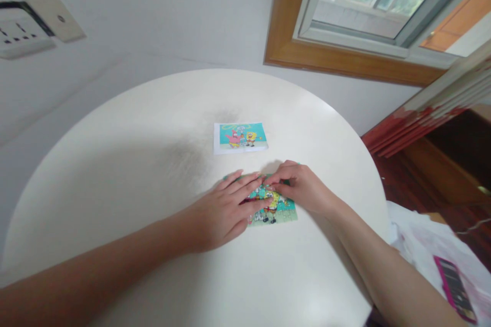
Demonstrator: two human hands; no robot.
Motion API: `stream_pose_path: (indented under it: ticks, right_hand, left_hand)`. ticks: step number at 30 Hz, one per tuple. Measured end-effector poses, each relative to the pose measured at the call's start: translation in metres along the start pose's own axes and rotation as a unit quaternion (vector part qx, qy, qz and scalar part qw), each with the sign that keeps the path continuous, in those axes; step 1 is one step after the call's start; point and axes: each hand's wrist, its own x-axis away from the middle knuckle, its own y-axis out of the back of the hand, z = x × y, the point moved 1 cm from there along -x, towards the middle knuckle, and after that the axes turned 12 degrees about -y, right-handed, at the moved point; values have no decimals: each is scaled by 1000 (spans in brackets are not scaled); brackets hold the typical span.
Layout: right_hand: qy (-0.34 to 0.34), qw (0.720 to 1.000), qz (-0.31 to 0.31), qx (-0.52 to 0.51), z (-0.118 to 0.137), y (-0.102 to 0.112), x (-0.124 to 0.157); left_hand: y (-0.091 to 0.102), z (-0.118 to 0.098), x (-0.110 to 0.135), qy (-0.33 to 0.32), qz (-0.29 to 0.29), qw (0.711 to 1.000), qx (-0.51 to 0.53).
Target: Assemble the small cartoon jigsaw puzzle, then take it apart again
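Note:
A small jigsaw puzzle (286, 214) with cartoon figures on a teal and pale green ground lies on the white round table (153, 276). My left hand (224, 209) rests palm down over its left part, fingers stretched out and hiding much of the picture. At the puzzle's upper edge, my right hand (297, 184) is closed, thumb and fingers pinched together on a jigsaw piece that the fingertips mostly cover. A teal bit peeks out just beyond the right knuckles. Farther back lies a printed picture card (241, 138) showing similar cartoon figures.
A white wall with a socket (25, 30) stands behind the table, left of a wood-framed window (282, 15). Right of the table, a pink-edged phone (454, 288) lies on white plastic-like sheeting (425, 235). A red and pale curtain (414, 125) hangs near the window.

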Motion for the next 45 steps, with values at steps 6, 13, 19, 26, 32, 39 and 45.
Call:
stream_pose_path:
  ticks: [6, 13, 19, 26, 32, 39, 45]
  right_hand:
    - [-49, 997, -16, -49, -3, 2, 1]
    - [-89, 992, -37, -84, -3, 9, 2]
    - [-139, 985, -21, -97, -1, 1, 5]
    - [-59, 993, -96, 17, 0, -8, 2]
    - [-72, 989, -128, 22, 1, -8, -1]
    - [-85, 987, -125, 59, -1, -9, -1]
    - [-124, 988, -69, -68, -7, -8, 0]
  left_hand:
    - [1, -1, 0, 0, 0, 1000, 0]
    - [2, -1, -1, 1, 3, 1000, 0]
    - [1, -1, 0, 1, 9, 1000, 1]
    - [-1, -1, 0, 1, 1, 1000, 0]
    - [1, -1, -1, -5, -5, 1000, 0]
    - [1, -1, -1, -5, -10, 1000, 1]
    - [0, 0, 0, -2, 4, 1000, 2]
